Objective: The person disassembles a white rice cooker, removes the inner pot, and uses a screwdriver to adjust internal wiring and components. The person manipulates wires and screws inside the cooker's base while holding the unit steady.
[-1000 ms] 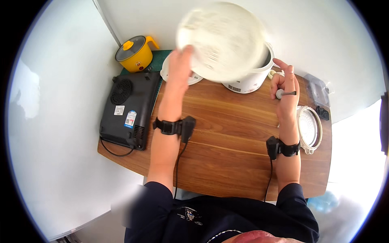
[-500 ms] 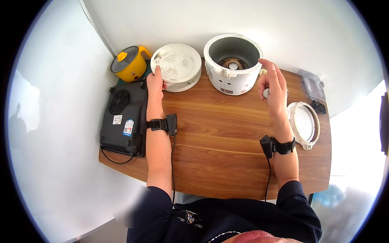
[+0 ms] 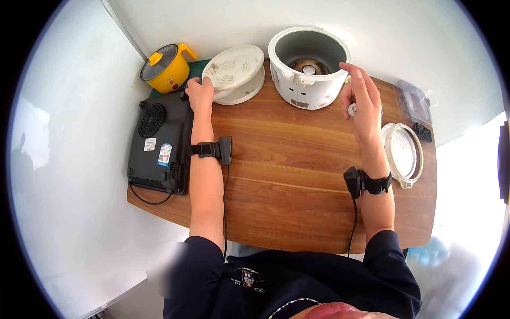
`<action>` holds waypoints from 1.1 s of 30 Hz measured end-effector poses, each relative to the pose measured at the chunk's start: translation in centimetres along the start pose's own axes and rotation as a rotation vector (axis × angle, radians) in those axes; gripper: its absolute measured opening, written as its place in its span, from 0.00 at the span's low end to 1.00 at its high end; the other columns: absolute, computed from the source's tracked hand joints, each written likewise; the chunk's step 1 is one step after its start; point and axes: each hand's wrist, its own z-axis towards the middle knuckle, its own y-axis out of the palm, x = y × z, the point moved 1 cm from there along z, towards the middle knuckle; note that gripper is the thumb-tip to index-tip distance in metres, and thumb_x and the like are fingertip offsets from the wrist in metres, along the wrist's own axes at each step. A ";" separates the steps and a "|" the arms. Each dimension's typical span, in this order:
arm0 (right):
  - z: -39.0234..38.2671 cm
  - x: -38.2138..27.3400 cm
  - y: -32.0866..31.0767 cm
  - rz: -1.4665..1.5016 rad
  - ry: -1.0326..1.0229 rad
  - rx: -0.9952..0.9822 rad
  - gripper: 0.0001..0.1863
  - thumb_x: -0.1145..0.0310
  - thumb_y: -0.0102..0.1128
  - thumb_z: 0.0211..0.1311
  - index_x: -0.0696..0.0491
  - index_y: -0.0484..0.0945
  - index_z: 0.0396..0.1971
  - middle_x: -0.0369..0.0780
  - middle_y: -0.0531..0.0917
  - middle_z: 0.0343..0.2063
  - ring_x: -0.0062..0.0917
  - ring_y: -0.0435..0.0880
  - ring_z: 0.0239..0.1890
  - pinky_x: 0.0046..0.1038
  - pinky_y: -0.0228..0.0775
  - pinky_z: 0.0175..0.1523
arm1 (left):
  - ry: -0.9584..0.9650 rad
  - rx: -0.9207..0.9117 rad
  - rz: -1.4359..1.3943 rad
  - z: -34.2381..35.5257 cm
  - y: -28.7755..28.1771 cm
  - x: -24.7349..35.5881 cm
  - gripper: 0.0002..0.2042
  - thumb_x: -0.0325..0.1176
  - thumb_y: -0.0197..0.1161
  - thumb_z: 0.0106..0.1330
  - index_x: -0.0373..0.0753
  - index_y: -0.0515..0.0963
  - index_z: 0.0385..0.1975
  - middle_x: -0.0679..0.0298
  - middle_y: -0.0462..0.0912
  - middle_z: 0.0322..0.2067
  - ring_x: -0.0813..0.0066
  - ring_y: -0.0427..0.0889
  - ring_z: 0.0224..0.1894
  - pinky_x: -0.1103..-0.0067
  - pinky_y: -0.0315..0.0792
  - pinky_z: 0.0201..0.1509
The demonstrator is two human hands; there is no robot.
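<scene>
At the back left, my left hand (image 3: 201,93) grips the near edge of a white plastic disc (image 3: 236,65), which rests slightly askew on a round white base (image 3: 244,94). To its right stands a white rice cooker body (image 3: 305,93), open on top, with a grey inner wall and a stained centre. My right hand (image 3: 361,98) is just in front of the cooker's right side, index finger stretched out and lower fingers curled round a small white round piece (image 3: 351,109), mostly hidden. Both wrists wear black strapped devices with cables.
An upturned black appliance (image 3: 159,159) with a vent lies left on the wooden table (image 3: 287,181), before a yellow pot (image 3: 167,77). At right are a white ring lid (image 3: 402,157), a clear tray (image 3: 414,101) and a black part (image 3: 422,132). White walls surround the table.
My left hand has brought the disc down from over the cooker onto the base at the left, uncovering the cooker's interior. My right hand has shifted slightly, still curled round the small piece.
</scene>
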 end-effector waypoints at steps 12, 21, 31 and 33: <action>-0.1 0.2 0.0 0.037 -0.054 0.025 0.28 0.48 0.47 0.85 0.59 0.82 0.58 0.28 0.71 0.17 0.11 0.66 0.18 0.19 0.59 0.23 | 0.509 -0.219 -0.446 -1.1 1.5 1.6 0.27 0.18 0.48 0.68 0.30 0.73 0.69 0.49 0.80 0.64 0.59 0.79 0.66 0.66 0.70 0.72; 1.8 2.0 -4.1 0.750 0.117 0.096 0.35 0.44 0.34 0.86 0.65 0.72 0.63 0.33 0.67 0.21 0.22 0.65 0.23 0.26 0.58 0.35 | 0.182 0.129 -1.044 -0.9 -3.2 4.5 0.17 0.18 0.46 0.63 0.29 0.80 0.47 0.56 0.85 0.40 0.68 0.85 0.43 0.73 0.80 0.54; 3.5 3.5 -18.6 1.111 0.199 0.349 0.37 0.38 0.20 0.85 0.58 0.68 0.51 0.37 0.71 0.30 0.27 0.71 0.33 0.39 0.68 0.52 | 0.755 -0.396 -0.748 -16.7 0.9 12.8 0.12 0.18 0.53 0.72 0.36 0.83 0.44 0.65 0.84 0.34 0.79 0.81 0.37 0.78 0.77 0.44; 3.4 2.7 -18.3 1.124 0.240 0.578 0.33 0.40 0.22 0.85 0.57 0.67 0.49 0.39 0.72 0.35 0.29 0.72 0.35 0.46 0.68 0.58 | 1.105 -0.379 -0.538 -19.2 1.8 13.4 0.11 0.16 0.57 0.68 0.37 0.84 0.41 0.62 0.82 0.38 0.71 0.81 0.37 0.77 0.78 0.41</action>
